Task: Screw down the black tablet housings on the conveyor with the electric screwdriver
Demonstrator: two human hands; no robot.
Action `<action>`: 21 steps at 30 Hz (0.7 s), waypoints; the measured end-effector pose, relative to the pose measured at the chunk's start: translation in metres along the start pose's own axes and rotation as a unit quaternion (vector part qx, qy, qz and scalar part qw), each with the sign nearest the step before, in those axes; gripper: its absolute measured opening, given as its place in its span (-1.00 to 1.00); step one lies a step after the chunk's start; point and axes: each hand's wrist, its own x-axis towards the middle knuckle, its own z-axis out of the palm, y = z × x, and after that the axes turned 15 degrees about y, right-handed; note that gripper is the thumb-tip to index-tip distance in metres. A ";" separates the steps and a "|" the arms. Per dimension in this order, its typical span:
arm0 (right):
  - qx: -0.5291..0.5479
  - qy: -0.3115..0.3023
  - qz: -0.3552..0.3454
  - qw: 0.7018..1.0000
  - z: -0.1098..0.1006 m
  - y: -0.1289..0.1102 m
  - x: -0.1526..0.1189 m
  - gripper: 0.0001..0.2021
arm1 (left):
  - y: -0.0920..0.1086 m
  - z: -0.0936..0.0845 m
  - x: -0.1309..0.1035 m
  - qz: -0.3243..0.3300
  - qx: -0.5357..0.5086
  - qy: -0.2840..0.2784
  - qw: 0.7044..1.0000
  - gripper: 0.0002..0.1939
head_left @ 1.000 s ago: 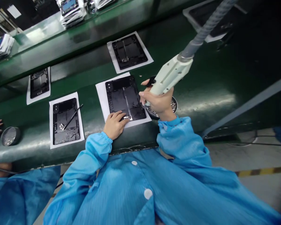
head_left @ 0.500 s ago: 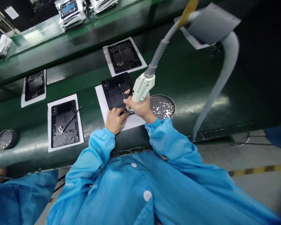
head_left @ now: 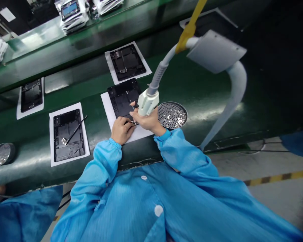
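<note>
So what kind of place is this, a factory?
Most likely yes, an electronics assembly line. A long green conveyor belt carries black device frames on white sheets, the right hand holds a hanging powered screwdriver over one frame, and a round dish of tiny screws sits beside it.

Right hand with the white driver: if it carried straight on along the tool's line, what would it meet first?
The right hand points the white driver down at the black tablet frame, near its front edge by the left hand; contact can't be judged.
</note>
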 end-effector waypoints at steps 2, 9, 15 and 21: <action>0.028 0.005 0.034 0.999 -0.003 -0.004 0.005 -0.77 | 0.000 -0.001 0.001 -0.004 0.005 -0.013 1.000 -0.69; 0.066 0.054 -0.007 0.996 -0.039 -0.022 0.039 -0.76 | 0.014 -0.007 -0.003 0.020 0.007 -0.041 0.999 -0.67; 0.006 0.112 -0.042 0.993 -0.073 -0.012 0.059 -0.73 | -0.025 -0.056 -0.010 -0.068 0.080 0.067 0.992 -0.74; -0.022 0.139 -0.020 0.990 -0.072 0.000 0.064 -0.77 | -0.092 -0.122 -0.029 -0.297 0.295 0.054 0.906 -0.56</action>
